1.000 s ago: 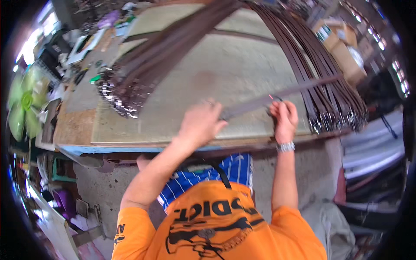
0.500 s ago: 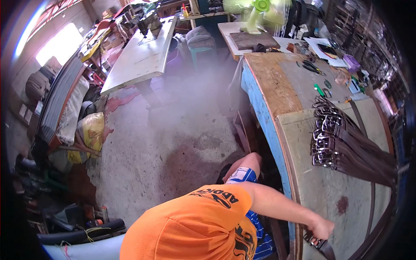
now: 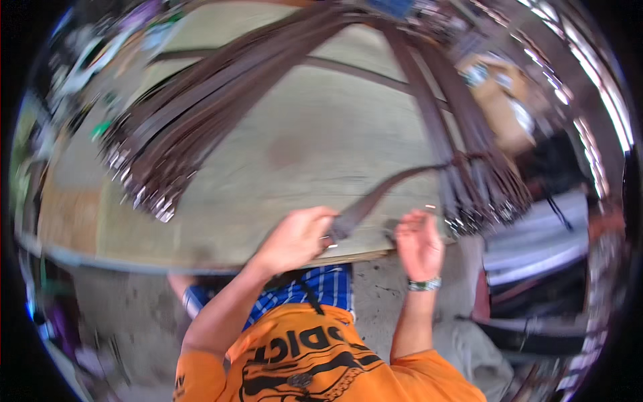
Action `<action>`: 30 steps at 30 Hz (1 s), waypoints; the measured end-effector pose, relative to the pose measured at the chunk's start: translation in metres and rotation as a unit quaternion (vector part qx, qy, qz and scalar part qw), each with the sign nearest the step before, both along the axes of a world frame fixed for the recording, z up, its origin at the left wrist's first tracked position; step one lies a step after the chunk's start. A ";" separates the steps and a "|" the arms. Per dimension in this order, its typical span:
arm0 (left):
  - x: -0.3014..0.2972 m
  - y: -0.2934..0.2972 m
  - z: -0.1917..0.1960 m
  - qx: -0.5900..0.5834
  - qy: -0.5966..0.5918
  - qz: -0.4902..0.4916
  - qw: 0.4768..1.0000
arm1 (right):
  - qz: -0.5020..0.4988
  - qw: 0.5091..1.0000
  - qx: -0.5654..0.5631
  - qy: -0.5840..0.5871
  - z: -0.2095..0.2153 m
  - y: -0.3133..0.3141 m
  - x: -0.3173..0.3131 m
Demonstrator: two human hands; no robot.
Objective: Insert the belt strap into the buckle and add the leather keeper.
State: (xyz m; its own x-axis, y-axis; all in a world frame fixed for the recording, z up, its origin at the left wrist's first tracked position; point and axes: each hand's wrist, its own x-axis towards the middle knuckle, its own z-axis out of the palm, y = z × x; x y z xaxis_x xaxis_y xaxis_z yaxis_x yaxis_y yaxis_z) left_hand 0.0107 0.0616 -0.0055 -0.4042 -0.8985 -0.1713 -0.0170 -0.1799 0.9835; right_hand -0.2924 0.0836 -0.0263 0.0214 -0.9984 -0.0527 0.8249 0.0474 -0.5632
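Brown leather made up nearly everything on the counter [image 3: 295, 154]: one fan of belts [image 3: 194, 120] in the upper left of the frame, buckles toward the near edge, and a second bundle [image 3: 482, 181] hanging over the right side. The left hand [image 3: 295, 238] had its grip closed around the end of a single belt [image 3: 388, 191] at lower centre, close to the counter's front edge, the strap arcing up to the right-hand bundle. The right hand [image 3: 418, 241] sat just beside it, fingers loosely open, holding nothing that I could make out. Judging by this, one belt was being drawn out of the pile; the next move called for pulling it clear without dragging its neighbours. Bare counter lay between the two piles.
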 end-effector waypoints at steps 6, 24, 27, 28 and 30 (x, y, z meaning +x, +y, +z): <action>-0.027 0.001 -0.001 0.128 0.208 -0.075 0.967 | -0.037 0.999 -0.008 0.033 0.006 0.051 -0.017; -0.060 -0.012 0.033 0.176 0.201 -0.107 0.958 | -0.050 0.997 -0.033 -0.058 0.011 0.052 -0.035; -0.057 -0.033 0.046 0.182 0.493 -0.025 0.850 | -0.057 0.995 -0.043 -0.071 0.016 0.054 -0.039; -0.061 -0.026 0.052 0.245 0.496 -0.017 0.833 | -0.052 0.995 -0.051 -0.069 0.017 0.053 -0.039; -0.072 -0.011 0.046 0.314 0.411 -0.065 0.853 | -0.058 0.996 -0.051 -0.054 0.019 0.053 -0.035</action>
